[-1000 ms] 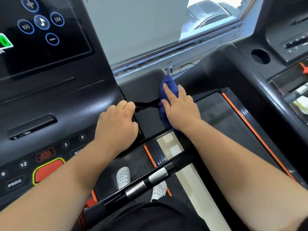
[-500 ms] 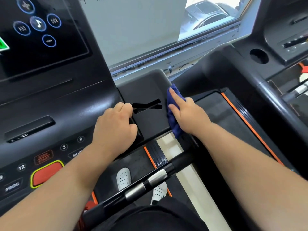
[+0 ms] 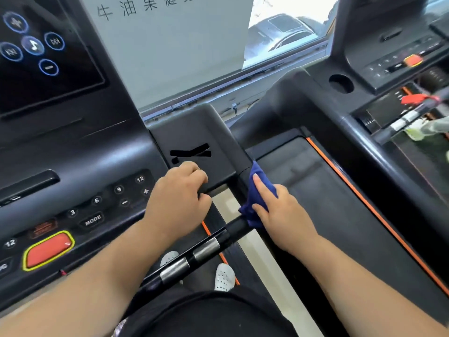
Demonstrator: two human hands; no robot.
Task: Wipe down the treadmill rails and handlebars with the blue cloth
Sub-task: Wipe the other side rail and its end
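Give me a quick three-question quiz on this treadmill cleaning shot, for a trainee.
1. True or false: the left hand holds the blue cloth.
2. The cloth is pressed against: A the touchscreen, B the post at the handlebar's end, C the red button.
3. Fill in: the left hand rests on the ___.
Key: 1 false, the right hand holds it; 2 B; 3 console.

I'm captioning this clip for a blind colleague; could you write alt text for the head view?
A person's right hand holds a blue cloth against a treadmill's black side arm, just above the silver-banded handlebar. The left hand grips the console edge beside numbered buttons and a red button.
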